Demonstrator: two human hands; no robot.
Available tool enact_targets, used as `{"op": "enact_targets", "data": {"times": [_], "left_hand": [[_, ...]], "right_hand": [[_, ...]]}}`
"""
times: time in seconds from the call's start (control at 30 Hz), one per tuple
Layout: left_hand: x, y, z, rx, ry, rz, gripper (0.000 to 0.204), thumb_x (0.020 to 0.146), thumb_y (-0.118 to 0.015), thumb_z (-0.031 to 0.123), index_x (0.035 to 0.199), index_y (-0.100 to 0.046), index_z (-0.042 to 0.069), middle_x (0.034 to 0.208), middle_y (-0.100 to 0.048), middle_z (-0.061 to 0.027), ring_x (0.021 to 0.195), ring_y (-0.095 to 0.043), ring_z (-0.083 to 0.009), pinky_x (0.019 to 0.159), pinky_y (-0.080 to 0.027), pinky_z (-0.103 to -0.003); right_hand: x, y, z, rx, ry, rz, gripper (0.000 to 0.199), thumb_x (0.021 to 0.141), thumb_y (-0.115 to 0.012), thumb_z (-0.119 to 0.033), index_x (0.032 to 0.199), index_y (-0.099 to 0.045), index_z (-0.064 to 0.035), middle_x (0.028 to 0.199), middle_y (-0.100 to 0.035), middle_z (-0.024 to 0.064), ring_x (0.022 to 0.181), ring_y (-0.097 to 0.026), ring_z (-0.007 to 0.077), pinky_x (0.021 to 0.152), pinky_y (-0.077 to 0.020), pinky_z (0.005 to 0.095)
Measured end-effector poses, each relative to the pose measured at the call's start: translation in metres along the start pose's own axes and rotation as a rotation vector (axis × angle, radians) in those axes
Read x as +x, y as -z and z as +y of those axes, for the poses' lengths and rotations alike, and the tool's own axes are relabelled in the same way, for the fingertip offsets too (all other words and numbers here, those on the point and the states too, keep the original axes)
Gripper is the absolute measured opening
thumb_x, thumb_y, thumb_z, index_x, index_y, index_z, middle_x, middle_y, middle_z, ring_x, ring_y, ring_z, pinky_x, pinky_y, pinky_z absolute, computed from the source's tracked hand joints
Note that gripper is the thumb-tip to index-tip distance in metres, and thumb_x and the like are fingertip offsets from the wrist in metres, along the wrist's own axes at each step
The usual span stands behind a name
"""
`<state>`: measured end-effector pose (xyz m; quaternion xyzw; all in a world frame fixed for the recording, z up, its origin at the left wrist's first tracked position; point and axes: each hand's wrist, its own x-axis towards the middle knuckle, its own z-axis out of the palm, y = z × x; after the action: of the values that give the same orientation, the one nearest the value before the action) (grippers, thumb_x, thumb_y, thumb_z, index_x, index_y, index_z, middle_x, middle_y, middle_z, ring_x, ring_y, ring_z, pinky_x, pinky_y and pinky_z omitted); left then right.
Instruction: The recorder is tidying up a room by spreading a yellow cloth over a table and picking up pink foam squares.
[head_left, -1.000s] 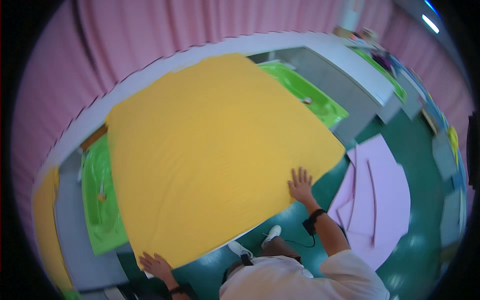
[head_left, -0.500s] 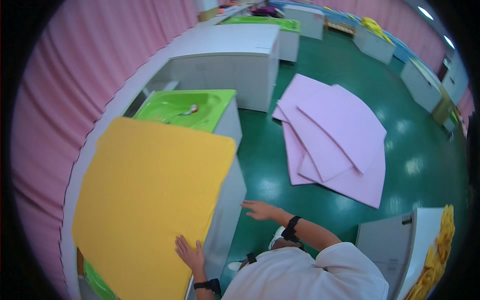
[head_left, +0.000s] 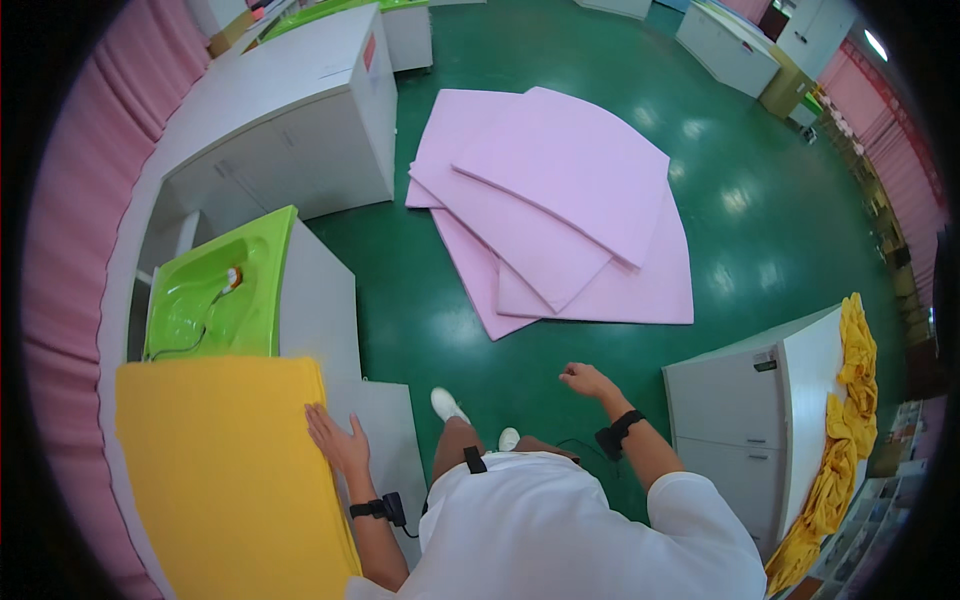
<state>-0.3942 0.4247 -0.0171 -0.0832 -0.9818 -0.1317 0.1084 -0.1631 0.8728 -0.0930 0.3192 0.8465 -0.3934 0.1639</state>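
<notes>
A person in a white shirt has two bare hands in view. The left hand (head_left: 338,440) is open, fingers straight, laid against the right edge of one yellow-covered mat (head_left: 225,470) without gripping it; the mat spreads left of and below that hand, its cover looking smooth, so this piece appears finished. The right hand (head_left: 590,382) hangs over the green floor (head_left: 460,350), fingers loosely curled; nothing shows in it, but the palm is hidden, so how far it is open I cannot tell. To its right is one white cabinet (head_left: 725,430), topped by one long heap of crumpled yellow cloth (head_left: 835,470), not spread out. Ahead of the left hand is one green basin (head_left: 272,305) containing one small shower head (head_left: 234,277). Beyond the right hand, on the floor, at least four pink panels (head_left: 575,180) overlap, all bare, seemingly not yet dealt with. Farther ahead of the left hand stands one white tabletop (head_left: 275,85).
</notes>
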Motion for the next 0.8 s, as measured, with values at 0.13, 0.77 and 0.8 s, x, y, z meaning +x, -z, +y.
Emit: {"op": "enact_targets", "data": {"times": [0.13, 0.77, 0.8], "left_hand": [[0.079, -0.045, 0.044, -0.145, -0.133, -0.063, 0.065, 0.08, -0.064, 0.022, 0.135, -0.036, -0.001, 0.144, -0.031, -0.0206, 0.134, -0.029, -0.0354, 0.111, -0.018, -0.05], [0.347, -0.242, 0.209, -0.462, -0.022, -1.006, 0.041, 0.081, -0.064, 0.03, 0.105, -0.053, -0.002, 0.098, -0.062, -0.0178, 0.09, -0.06, -0.0286, 0.079, -0.048, -0.037], [0.357, -0.248, 0.217, -0.48, -0.017, -1.041, 0.04, 0.082, -0.063, 0.029, 0.104, -0.053, -0.002, 0.097, -0.062, -0.0169, 0.089, -0.06, -0.0272, 0.078, -0.048, -0.037]], "right_hand": [[0.038, -0.006, 0.041, 0.103, -0.101, -0.011, 0.034, 0.085, -0.056, -0.031, 0.093, -0.062, 0.0006, 0.082, -0.066, 0.0134, 0.076, -0.062, 0.0244, 0.07, -0.0489, 0.0364], [0.157, 0.032, 0.105, 0.927, -0.645, 0.071, 0.019, 0.088, -0.053, -0.024, 0.093, -0.057, -0.0058, 0.077, -0.063, 0.007, 0.064, -0.062, 0.0186, 0.056, -0.0499, 0.0335], [0.172, 0.042, 0.1, 0.927, -0.644, 0.057, 0.019, 0.088, -0.053, -0.024, 0.093, -0.057, -0.0058, 0.077, -0.063, 0.007, 0.064, -0.062, 0.0186, 0.056, -0.0499, 0.0335]]}}
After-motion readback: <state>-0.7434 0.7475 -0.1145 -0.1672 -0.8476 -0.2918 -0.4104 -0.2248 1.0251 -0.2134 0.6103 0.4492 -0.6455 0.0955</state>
